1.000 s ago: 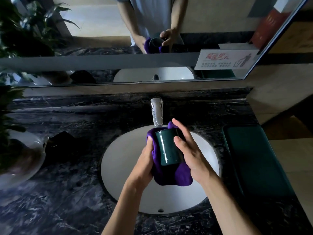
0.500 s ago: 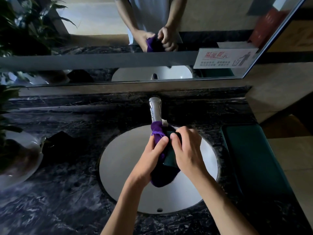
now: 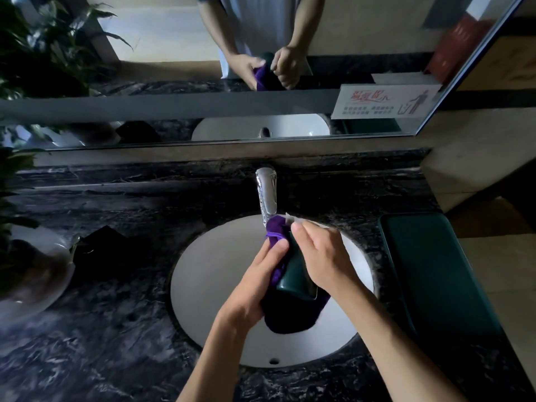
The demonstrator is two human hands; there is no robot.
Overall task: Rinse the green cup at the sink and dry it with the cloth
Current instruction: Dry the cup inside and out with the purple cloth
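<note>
Green cup [image 3: 294,274] wrapped in purple cloth [image 3: 287,314].

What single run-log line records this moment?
phase: drying | left hand: purple cloth | right hand: green cup | over sink

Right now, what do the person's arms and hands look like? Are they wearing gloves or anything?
No gloves. The left hand and the right hand are bare, and so are both forearms as far as the picture shows. No watch, rings or bracelets show. In the mirror, a light short-sleeved top shows above the arms.
</note>
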